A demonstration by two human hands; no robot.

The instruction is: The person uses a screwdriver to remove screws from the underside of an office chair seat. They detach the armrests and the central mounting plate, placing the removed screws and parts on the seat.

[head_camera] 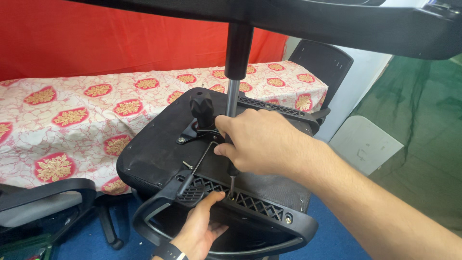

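Screwdriver (pixel 232 179) gripped in right hand (pixel 262 142) fingers at seat's front edge; left hand (pixel 199 230) fingers clasp armrest (pixel 166 200).

We see a red curtain (pixel 96 38) across the back wall. Below it, a bed or table under a white cloth with red-and-gold medallions (pixel 72 115). Blue floor (pixel 332 240) underfoot, green floor covering (pixel 423 144) on the right. A pale flat panel (pixel 363 144) lies against the white wall (pixel 361 82). Another black chair back (pixel 322 60) stands beyond the cloth; a grey-seated chair (pixel 43 202) sits lower left. Lighting is even.
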